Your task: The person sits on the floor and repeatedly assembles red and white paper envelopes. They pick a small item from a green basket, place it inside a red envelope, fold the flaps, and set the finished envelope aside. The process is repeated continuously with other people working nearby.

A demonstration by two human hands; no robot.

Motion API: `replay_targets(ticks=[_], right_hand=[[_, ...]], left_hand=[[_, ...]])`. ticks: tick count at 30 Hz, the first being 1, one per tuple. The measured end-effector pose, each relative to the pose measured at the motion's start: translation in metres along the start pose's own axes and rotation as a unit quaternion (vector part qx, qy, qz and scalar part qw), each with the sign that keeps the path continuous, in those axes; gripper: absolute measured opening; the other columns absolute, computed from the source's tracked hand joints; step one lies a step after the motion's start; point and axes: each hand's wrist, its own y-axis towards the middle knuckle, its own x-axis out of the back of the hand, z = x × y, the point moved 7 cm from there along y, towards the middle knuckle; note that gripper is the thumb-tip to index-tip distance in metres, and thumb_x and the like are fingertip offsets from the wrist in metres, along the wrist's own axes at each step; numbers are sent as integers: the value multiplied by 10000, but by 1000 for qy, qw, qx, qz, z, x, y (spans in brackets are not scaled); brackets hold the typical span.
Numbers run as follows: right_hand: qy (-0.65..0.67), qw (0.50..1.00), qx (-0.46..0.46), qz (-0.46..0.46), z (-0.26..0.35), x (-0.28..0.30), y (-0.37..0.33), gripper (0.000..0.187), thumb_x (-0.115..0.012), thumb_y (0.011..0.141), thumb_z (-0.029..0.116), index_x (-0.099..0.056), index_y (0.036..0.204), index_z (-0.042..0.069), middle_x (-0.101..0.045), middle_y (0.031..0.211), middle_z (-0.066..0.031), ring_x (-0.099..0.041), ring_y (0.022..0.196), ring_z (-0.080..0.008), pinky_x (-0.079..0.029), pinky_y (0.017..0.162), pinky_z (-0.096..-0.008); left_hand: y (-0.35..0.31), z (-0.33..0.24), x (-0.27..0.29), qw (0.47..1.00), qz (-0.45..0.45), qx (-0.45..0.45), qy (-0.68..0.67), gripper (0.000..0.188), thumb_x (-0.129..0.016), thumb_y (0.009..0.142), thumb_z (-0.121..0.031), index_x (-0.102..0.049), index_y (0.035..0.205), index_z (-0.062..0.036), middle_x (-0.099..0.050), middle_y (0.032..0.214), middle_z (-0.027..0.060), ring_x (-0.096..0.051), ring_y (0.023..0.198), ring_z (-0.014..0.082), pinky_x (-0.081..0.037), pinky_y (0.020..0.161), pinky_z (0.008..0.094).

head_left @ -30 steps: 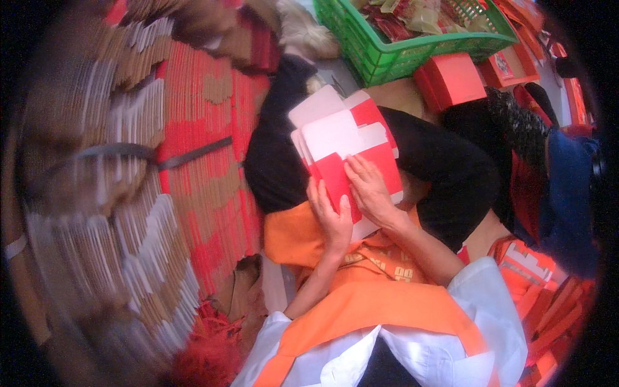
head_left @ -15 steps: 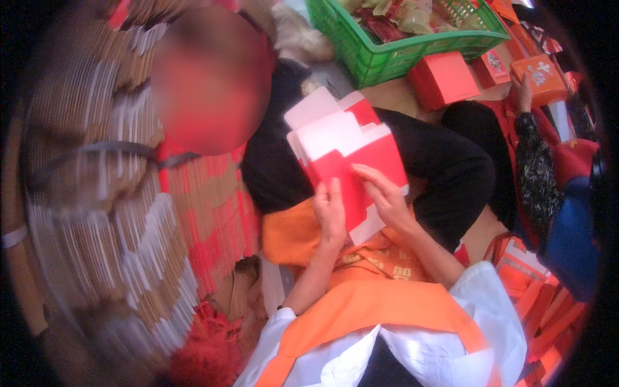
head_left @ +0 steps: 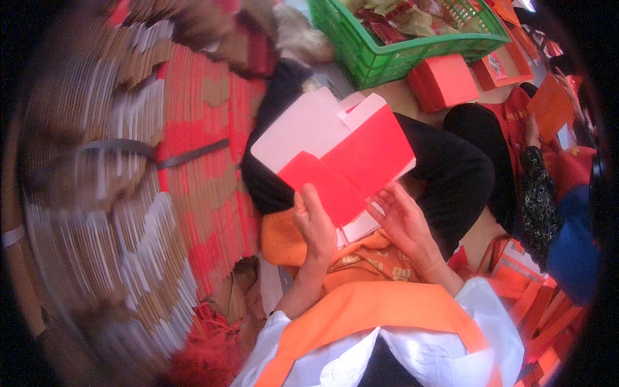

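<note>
Lap (head_left: pixel 451 164) in dark trousers; green crate (head_left: pixel 419 53) beyond its far edge. Red-and-white carton blank (head_left: pixel 367 158) above lap's middle, white flap pointing far-left; overall long axis unclear. Left hand (head_left: pixel 314 226) pinches blank's near-left edge, thumb atop; right hand (head_left: pixel 409 222), fingers loosely spread, at near-right edge.

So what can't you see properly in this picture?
All in the head view:
Most fingers of the left hand: hidden behind the red-and-white cardboard.
The far end of the green crate: cut off by the top edge.
What's inside the packets: too small and blurred.
The leftmost part of the cardboard stacks: blurred, fading into the dark lens rim.
</note>
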Motion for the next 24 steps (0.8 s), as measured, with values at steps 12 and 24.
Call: replay_targets(ticks=[12,24], right_hand=[[-266,952,137,-66,5,-16,-18,366,-473,898,160,-387,1217,3,-460,1194,-104,-464,1062,-180,-403,887,-338],[-421,902,-84,56,-31,-54,-53,223,-413,909,111,-476,1063,-38,-578,1003,-149,-589,899,-218,-471,770,-292]], left_hand=[[-22,33,-14,993,37,112,-14,321,-482,903,-247,-438,1129,-23,-539,1030,66,-514,891,130,-435,780,304],[-17,3,12,995,67,42,56,224,-572,842,-131,-549,1011,15,-604,934,68,-569,800,136,-455,710,264]])
